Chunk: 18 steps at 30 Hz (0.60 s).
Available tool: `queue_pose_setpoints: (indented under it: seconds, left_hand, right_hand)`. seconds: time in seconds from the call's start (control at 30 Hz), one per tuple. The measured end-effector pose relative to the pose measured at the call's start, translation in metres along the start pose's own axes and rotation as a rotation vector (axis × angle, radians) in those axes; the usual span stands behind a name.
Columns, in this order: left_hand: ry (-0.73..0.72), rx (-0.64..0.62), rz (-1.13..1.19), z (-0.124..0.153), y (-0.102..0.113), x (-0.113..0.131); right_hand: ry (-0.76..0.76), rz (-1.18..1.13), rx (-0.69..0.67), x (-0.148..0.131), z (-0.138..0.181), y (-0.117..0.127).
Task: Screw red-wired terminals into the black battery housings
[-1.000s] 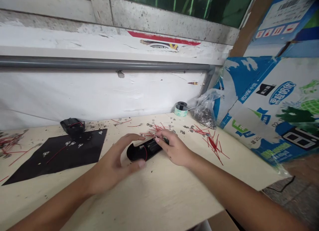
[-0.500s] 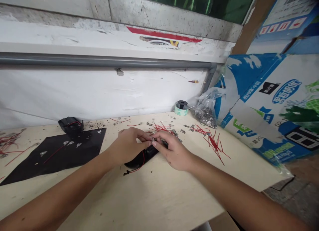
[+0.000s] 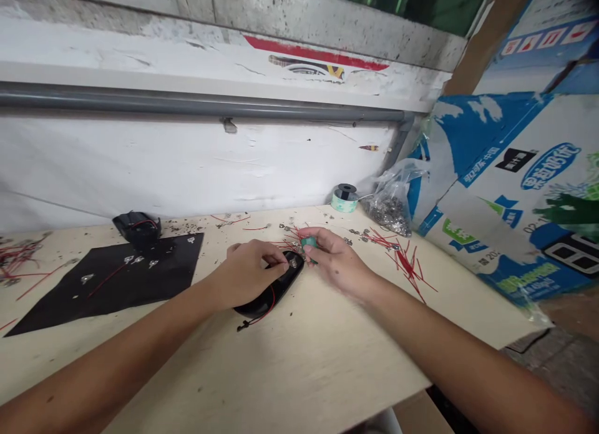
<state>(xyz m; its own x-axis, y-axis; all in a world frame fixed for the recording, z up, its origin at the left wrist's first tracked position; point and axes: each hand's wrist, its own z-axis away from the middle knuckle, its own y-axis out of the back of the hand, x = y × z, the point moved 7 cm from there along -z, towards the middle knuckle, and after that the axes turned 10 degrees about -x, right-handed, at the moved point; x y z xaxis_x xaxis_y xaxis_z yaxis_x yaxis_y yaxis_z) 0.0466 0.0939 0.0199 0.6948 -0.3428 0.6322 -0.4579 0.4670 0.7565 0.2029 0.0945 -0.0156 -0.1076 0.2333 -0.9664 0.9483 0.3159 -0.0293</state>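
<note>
A glossy black oval case lies on the table between my hands, and a small silvery metal piece shows at its far end. My left hand rests over the case, thumb and forefinger pinched close to that piece; whatever is between the fingertips is too small to make out. A thin red wire curves from beneath this hand to a dark tip beside the case. Just right of the case, my right hand is closed on a small green object, partly covered by the fingers.
Red wires and small metal tabs are scattered behind and to the right. A black sheet with several tabs lies left, near a black cup-like part. Tape roll, bag of metal pieces and printed carton stand right.
My hands were together over the case; now my right hand has moved off to the right and shows a green object in it. The metal piece at the case's end is uncovered.
</note>
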Motion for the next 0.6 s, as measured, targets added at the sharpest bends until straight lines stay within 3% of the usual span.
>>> queue_pose_setpoints:
  seconds: [0.27,0.6]
  left_hand:
    - [-0.079,-0.021,-0.092,0.003,-0.001,0.005]
    - [-0.108,0.049,-0.108,0.003,-0.002,0.006]
  right_hand:
    - [0.000,0.062,-0.182,-0.009,0.002,-0.018]
    - [-0.039,0.133,-0.195,-0.005,0.003,-0.021]
